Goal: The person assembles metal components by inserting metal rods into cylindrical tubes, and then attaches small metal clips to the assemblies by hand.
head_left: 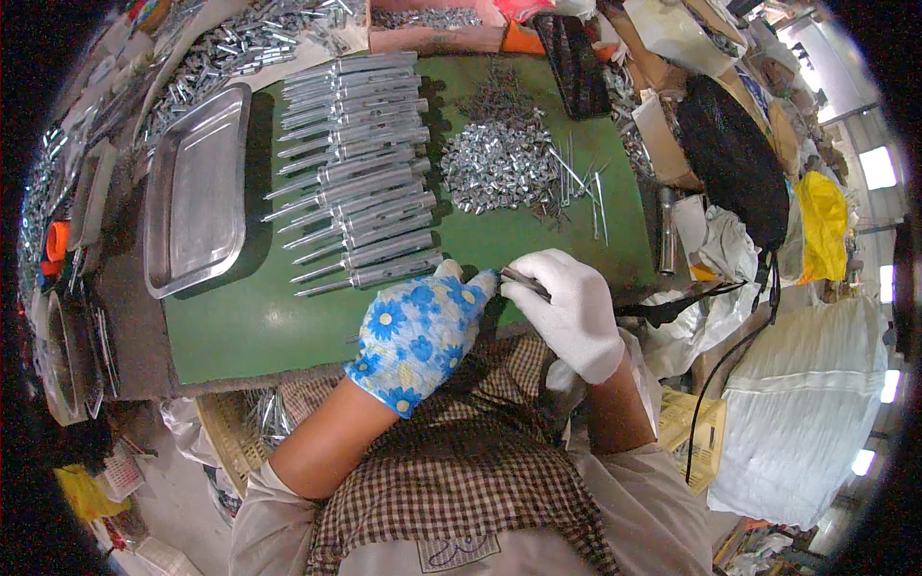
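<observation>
My left hand, in a blue flowered glove, is closed near the front edge of the green work mat. Its fingertips pinch together, and whatever sits between them is hidden. Close beside it, my white-gloved right hand grips a slim dark metal piece pointing toward the left fingertips. Beyond the left hand lies a column of pointed silver metal rods, side by side, tips to the left. A heap of small shiny metal sleeves lies on the mat ahead, with several thin metal pins at its right.
An oblong steel tray is left of the rods. Dark thin metal bits lie behind the heap, near a black tray. More metal parts fill the far left. At right are a metal cylinder and a black bag.
</observation>
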Available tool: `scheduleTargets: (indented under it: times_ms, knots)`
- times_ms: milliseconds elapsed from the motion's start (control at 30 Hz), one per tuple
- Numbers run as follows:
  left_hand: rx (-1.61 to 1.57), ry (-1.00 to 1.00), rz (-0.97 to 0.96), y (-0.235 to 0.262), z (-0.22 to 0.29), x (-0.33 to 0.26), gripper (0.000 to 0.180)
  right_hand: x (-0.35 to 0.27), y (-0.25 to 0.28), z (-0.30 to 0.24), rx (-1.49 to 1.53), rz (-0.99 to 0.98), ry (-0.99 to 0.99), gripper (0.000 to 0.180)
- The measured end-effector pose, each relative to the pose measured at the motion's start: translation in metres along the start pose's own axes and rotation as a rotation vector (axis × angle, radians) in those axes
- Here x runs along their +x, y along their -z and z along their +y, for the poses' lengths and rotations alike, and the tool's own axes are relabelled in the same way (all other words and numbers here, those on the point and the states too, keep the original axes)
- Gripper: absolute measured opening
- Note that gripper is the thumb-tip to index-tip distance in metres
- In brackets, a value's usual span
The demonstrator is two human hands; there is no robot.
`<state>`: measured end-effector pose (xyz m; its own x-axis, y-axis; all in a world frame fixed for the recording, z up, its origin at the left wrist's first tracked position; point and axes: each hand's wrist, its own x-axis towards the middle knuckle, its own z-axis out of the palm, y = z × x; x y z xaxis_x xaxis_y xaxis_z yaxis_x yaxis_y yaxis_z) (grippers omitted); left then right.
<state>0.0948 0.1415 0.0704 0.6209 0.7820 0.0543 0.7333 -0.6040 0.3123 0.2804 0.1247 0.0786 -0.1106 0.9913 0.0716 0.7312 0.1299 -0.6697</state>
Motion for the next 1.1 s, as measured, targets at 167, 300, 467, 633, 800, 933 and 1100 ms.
scheduleTargets:
  times_ms: [167,300,467,633,800,933,1100]
  knots:
    - [-0.031,0.004,0.026,0.0,0.0,-0.002,0.037,0.001,0.002,-0.002,-0.047,-0.036,-0.005,0.015]
    - [-0.037,0.012,-0.005,0.004,0.001,0.0,0.027,0.006,0.004,0.001,0.028,-0.023,-0.012,0.014]
    - [-0.025,0.014,-0.026,0.005,0.0,0.0,0.026,0.008,0.004,0.002,0.021,-0.065,0.025,0.016]
    - [-0.064,0.0,-0.003,0.001,-0.003,-0.001,0.031,0.011,0.008,-0.002,0.016,-0.141,0.052,0.016]
    - [-0.059,0.003,-0.011,0.002,-0.003,-0.001,0.032,0.016,0.009,0.008,0.015,0.034,0.151,0.016]
    - [-0.068,-0.032,0.058,0.003,-0.003,-0.001,0.025,0.046,0.004,0.017,-0.044,0.279,0.005,0.014]
    - [-0.088,-0.016,0.013,0.0,-0.005,0.001,0.029,0.062,-0.003,0.024,-0.289,0.207,0.025,0.018]
